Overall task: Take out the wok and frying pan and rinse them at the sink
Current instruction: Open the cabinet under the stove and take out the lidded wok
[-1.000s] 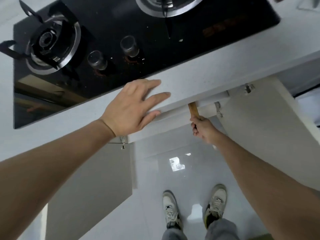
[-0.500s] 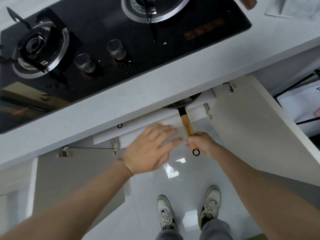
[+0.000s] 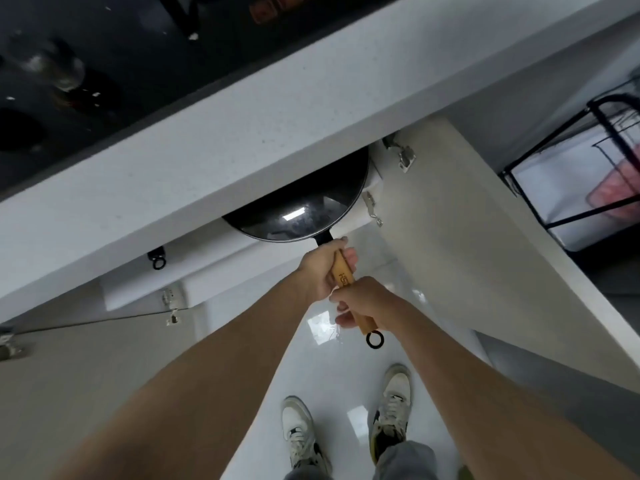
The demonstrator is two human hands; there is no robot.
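Under the front edge of the table [image 3: 214, 147], we see one wok [image 3: 304, 209] half drawn out of the open cupboard, its far half hidden beneath that edge. It is round, shallow and black, with a glossy inside that catches a pale rectangular glint. One light wooden handle [image 3: 343, 277] runs from the wok toward us, stamped with dark letters and ending in one black hanging ring [image 3: 375, 340]. Both hands are closed around this handle: the left hand [image 3: 320, 271] grips the part nearest the wok, and the right hand [image 3: 369, 303] grips just behind it, next to the ring. A second black ring [image 3: 158, 263] hangs from the cupboard front, left of the wok; what it belongs to we cannot tell. Two cupboard doors stand open, one [image 3: 79, 368] left of the wok and one [image 3: 460, 244] right of it. Below the wok, two shoes [image 3: 301, 431] stand on the shiny white floor [image 3: 332, 382]. Beyond the table edge above the wok lies one black hob [image 3: 121, 39], blurred.
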